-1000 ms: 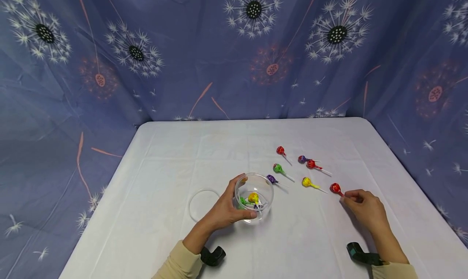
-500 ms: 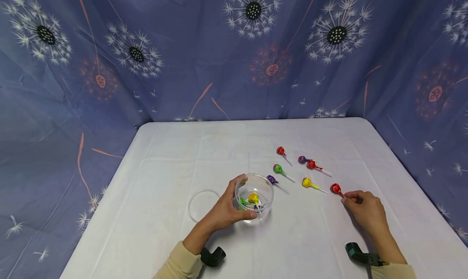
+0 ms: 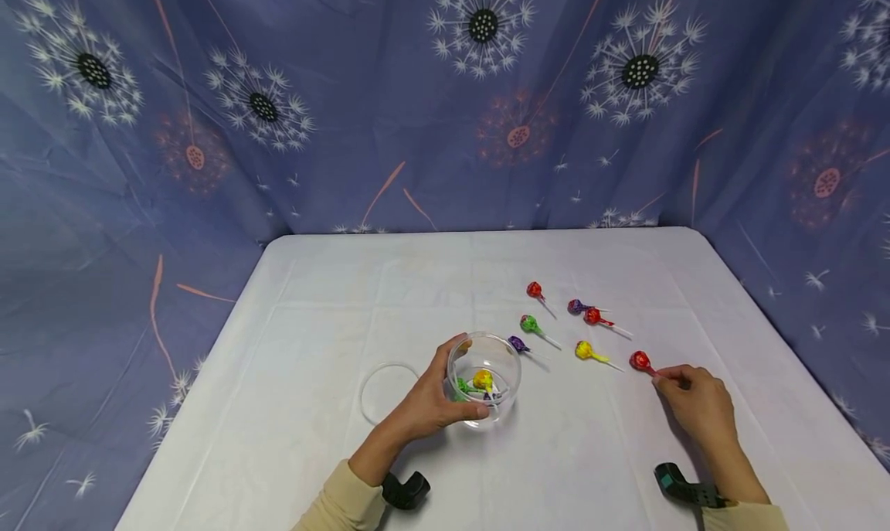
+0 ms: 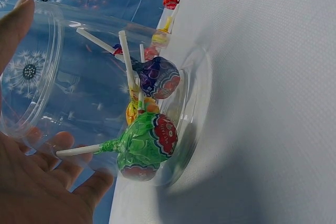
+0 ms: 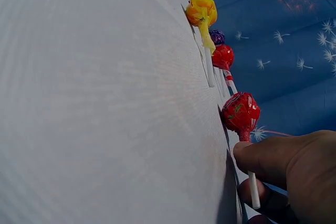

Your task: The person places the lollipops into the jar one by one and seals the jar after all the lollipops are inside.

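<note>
from the head, the left hand [image 3: 436,396] has thumb and fingers wrapped round a clear tub [image 3: 502,353], mouth upward, over the white bench [image 3: 570,454]. a clear ring [image 3: 385,365] lies just beside that hand. the right hand [image 3: 698,403], fingers drawn in, pinches the red lollipop [image 3: 641,361], well apart from the tub. six loose lollipops [image 3: 585,351] lie on the bench farther off. from the left wrist, thumb and fingers spread wide about the tub; a green lollipop [image 4: 144,148], a yellow lollipop [image 4: 131,113] and a purple lollipop [image 4: 157,77] sit inside, heads near its base. from the right wrist, the thumb presses the white stick [image 5: 253,187] just below the red head; whether that head touches the bench i cannot tell.
</note>
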`<state>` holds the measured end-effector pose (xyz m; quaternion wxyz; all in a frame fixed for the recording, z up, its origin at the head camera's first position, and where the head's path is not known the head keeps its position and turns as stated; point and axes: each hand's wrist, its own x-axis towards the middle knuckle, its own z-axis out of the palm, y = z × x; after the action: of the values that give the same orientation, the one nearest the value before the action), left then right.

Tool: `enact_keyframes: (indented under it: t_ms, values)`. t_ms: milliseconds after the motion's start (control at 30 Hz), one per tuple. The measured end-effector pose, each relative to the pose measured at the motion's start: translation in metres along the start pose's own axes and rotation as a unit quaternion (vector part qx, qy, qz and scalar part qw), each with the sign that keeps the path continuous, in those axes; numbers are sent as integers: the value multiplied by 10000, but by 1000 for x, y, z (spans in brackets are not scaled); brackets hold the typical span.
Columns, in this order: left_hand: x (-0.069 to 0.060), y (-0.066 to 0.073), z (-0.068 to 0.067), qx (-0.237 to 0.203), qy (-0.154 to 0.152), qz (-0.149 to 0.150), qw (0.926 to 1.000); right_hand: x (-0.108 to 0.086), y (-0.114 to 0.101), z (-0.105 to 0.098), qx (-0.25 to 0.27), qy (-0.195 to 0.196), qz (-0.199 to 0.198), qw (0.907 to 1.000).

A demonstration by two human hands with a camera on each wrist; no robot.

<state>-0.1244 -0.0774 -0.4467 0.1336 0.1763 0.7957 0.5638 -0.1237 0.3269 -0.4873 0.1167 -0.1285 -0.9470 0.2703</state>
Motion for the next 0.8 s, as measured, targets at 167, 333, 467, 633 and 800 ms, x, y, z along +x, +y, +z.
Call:
enact_keyframes:
  t_ms: [167,333,467,633,800]
  values:
    - [0,0,0,-15,-8,-19,10000,1,-1,-2,145,-119,418,9989]
    - [1,0,0,8,-3,1,10000,2,-3,-4,344,-229,773,9962]
    - [1,0,0,39,16,23,10000,1,-7,-7,415,-62,677,9968]
    - [1,0,0,49,28,35,10000,-1,-18,-14,530,155,485,9973]
    - [1,0,0,101,42,5,9999,-1,-34,-19,686,302,322,9967]
